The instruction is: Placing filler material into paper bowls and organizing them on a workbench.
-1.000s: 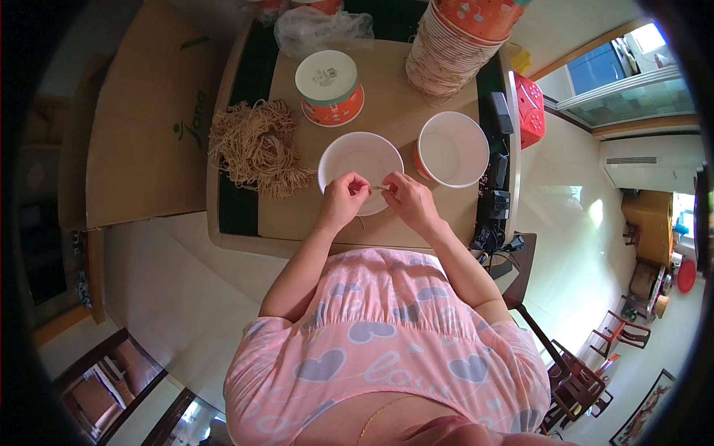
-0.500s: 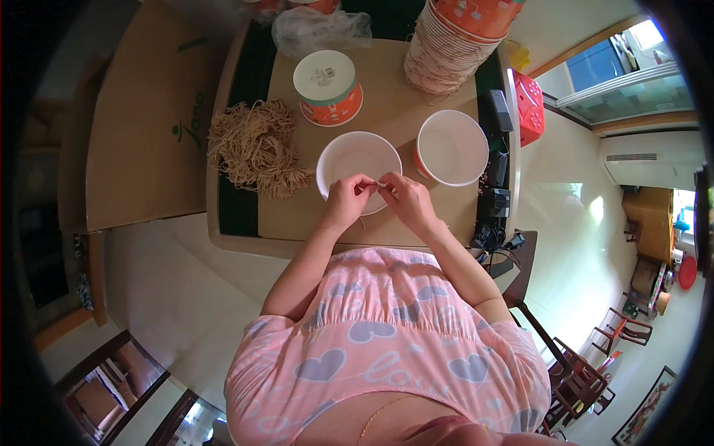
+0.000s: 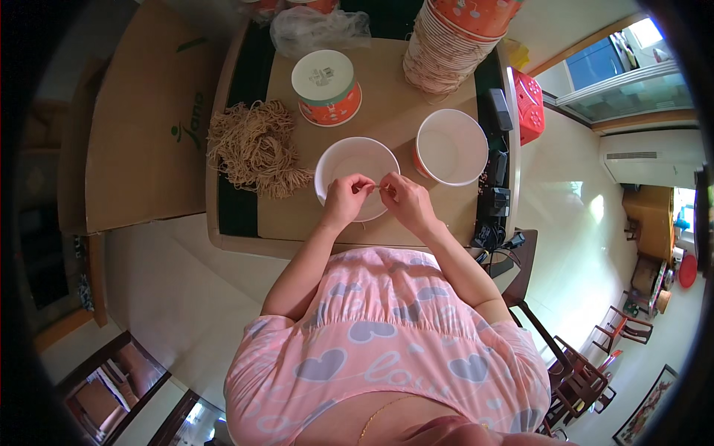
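My left hand [image 3: 346, 201] and my right hand [image 3: 409, 202] meet over the near side of a white-lined paper tub [image 3: 357, 152]. Both pinch with thumb and fingertips, and a thin bit of beige string [image 3: 377, 186] shows between them; the fingers hide most of it. Right of this tub stands a second open paper tub [image 3: 451, 145], orange outside. Behind it, an orange tub [image 3: 331, 111] rests upside down with its pale base up. To the left lies a loose heap of beige string [image 3: 256, 149].
A tall stack of orange tubs [image 3: 454, 56] rises at the back right. Clear plastic wrapping [image 3: 320, 31] lies at the back edge. Black adapters and cables [image 3: 494, 202] line the table's right side. A large cardboard box [image 3: 149, 126] stands left, and a red plastic stool [image 3: 528, 108] is beyond the table.
The tub under my hands has shifted slightly toward me. My fingertips have moved a little against each other, still pinching. The string end that hung below them is harder to see now.
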A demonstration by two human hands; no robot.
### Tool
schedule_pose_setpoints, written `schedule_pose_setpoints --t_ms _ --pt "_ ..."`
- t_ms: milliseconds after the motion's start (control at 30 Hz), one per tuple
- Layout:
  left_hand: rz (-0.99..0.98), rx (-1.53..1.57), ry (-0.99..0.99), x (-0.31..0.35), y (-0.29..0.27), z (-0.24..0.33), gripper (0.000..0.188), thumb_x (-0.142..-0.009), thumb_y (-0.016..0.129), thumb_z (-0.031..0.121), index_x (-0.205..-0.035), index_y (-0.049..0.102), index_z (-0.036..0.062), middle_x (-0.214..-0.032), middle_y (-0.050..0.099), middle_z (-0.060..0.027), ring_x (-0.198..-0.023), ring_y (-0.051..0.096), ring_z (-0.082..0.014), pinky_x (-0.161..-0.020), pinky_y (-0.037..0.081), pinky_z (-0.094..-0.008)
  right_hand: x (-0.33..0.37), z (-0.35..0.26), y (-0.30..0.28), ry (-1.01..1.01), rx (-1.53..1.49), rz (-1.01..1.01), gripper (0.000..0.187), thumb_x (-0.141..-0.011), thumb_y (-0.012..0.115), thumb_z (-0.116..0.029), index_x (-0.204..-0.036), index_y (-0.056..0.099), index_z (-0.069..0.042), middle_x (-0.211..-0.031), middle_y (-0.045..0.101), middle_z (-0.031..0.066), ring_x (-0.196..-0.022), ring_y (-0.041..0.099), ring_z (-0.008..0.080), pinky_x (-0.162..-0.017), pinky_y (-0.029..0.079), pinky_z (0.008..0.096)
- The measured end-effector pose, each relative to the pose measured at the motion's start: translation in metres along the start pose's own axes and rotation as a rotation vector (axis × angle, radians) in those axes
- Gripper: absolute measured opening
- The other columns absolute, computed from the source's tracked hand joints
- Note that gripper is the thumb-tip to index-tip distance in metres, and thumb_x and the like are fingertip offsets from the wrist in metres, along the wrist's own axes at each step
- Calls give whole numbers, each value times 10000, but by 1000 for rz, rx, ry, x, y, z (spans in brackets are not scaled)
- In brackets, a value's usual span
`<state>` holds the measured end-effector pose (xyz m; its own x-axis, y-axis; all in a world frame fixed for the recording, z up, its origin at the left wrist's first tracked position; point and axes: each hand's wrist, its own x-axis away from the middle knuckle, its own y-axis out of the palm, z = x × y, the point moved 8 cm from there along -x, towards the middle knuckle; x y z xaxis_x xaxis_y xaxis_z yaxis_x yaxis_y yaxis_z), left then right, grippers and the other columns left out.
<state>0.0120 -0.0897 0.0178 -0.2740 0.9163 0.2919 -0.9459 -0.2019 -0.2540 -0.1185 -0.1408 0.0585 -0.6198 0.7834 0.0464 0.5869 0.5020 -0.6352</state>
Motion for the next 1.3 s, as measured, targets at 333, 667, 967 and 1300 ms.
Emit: schedule_pose_setpoints --t_ms 333,667,967,1300 --pt "30 -117 202 7 7 26 166 -796 667 47 -960 651 30 -837 677 -120 -716 666 -222 -643 526 -310 1 -1 -5 -79 17 27 110 -840 592 -137 -906 632 -59 -867 629 121 -761 623 324 -653 504 405" --pt "88 -257 340 11 3 41 109 -752 663 21 -842 602 16 -785 640 -115 -691 641 -257 -615 512 -341 0 -2 -5 -84 6 -4 108 -844 598 -129 -903 642 -50 -857 637 129 -777 623 328 -670 507 397" --pt "73 -33 199 7 -7 23 144 -815 675 30 -959 662 26 -785 681 -46 -690 631 -95 -633 516 -239 -2 -2 -4 -37 -161 30 109 -841 616 -118 -915 596 -41 -836 645 135 -739 648 292 -641 517 365" --pt "-4 13 90 3 -1 10 114 -870 611 80 -872 656 -25 -735 676 -79 -664 638 -128 -615 498 -259 0 -4 -4 -36 -87 -1 112 -852 603 -130 -939 613 -60 -829 652 128 -718 647 286 -626 516 363"
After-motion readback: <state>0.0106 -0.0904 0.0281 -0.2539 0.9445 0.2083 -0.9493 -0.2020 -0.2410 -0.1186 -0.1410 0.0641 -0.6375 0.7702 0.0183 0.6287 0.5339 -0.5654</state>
